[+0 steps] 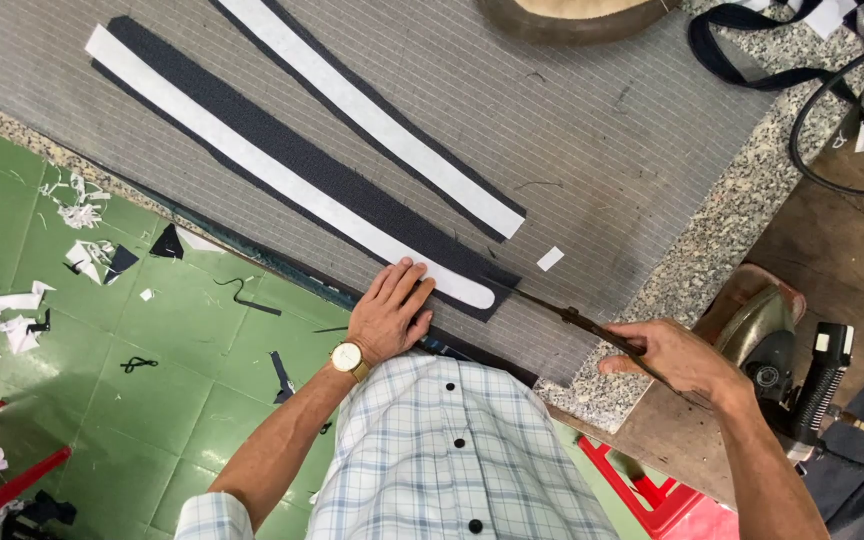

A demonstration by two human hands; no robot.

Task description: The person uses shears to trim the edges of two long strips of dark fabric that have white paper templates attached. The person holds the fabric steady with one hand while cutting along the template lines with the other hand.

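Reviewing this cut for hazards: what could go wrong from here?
1. The left hand presses the dark fabric strip close to the scissors tip; fingers may get nicked.
2. The white strip lies loose on top and might shift off line.
3. The iron sits by the right hand; an elbow could bump it.

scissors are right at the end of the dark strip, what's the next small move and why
Probably close the scissors for a short snip along the dark fabric strip. The blade tips sit at its near end, beside the rounded end of the white strip, and the left hand presses that end flat while the right hand grips the handles.
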